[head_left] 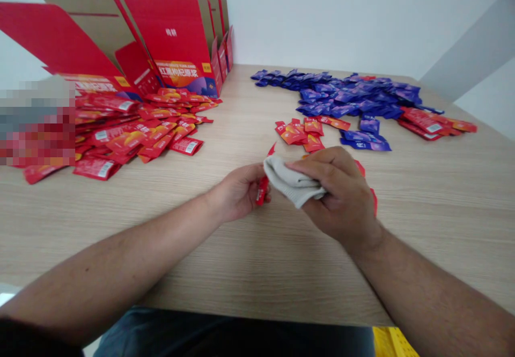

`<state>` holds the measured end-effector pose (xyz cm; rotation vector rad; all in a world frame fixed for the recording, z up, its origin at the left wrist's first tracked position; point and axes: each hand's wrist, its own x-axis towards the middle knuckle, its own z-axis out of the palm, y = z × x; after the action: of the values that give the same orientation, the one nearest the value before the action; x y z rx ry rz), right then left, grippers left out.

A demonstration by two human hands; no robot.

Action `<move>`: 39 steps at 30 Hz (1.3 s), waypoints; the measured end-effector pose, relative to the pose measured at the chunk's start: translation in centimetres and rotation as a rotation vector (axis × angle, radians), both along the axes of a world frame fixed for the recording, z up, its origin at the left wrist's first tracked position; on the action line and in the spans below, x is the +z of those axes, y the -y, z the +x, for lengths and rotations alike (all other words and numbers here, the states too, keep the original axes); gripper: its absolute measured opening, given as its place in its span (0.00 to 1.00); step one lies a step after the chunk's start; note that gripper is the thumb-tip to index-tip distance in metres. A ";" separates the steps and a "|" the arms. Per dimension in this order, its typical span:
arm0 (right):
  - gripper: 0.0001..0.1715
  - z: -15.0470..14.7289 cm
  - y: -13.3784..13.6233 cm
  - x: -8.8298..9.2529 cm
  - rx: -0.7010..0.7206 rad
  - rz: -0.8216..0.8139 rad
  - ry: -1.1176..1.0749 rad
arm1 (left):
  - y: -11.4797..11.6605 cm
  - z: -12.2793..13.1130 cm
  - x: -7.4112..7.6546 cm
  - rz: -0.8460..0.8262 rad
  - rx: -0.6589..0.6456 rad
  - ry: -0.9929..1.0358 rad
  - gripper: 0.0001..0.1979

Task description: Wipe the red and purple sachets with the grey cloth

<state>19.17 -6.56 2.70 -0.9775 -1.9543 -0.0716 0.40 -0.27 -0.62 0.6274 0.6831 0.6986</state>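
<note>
Bare forearms (100, 271), then the left hand (237, 193) curled around a red sachet (262, 190); the right hand (341, 196) clenched on a pale cloth (292, 180), perhaps a knit glove, just beside it. Wood-grain table (306, 276) beneath; red sachets (132, 131) at ten o'clock, purple sachets (346, 99) at one, red cartons (173, 35) at eleven.

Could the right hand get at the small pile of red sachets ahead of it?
Probably yes: the right hand holds a grey cloth, but nothing seems to block its way to the red sachets just ahead on the wooden table.
</note>
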 end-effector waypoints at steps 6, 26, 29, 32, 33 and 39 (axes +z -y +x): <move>0.18 0.6 -0.6 0.3 -0.187 0.028 0.043 | 0.6 0.4 -0.7 0.081 0.060 -0.113 0.10; 0.15 -0.3 -1.4 -1.8 -0.021 -0.159 0.323 | 0.8 1.1 -0.3 0.074 0.143 -0.021 0.05; 0.16 1.5 -2.4 -1.1 -0.226 -0.024 0.211 | 1.5 1.3 -0.6 0.096 0.090 -0.065 0.05; 0.15 2.2 -2.8 -0.6 -0.321 0.046 0.167 | 2.1 1.4 -0.7 0.103 0.018 -0.097 0.05; 0.15 2.1 -2.7 -0.6 -0.300 0.043 0.182 | 2.1 1.4 -0.6 0.096 0.022 -0.097 0.05; 0.16 -1.0 -0.5 -1.4 0.171 -0.179 0.488 | 0.7 1.1 0.4 -0.050 0.184 -0.053 0.11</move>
<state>18.16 -6.03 1.32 -0.9658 -2.5223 -0.0407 1.49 -0.92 -0.20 0.5421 0.8119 0.8352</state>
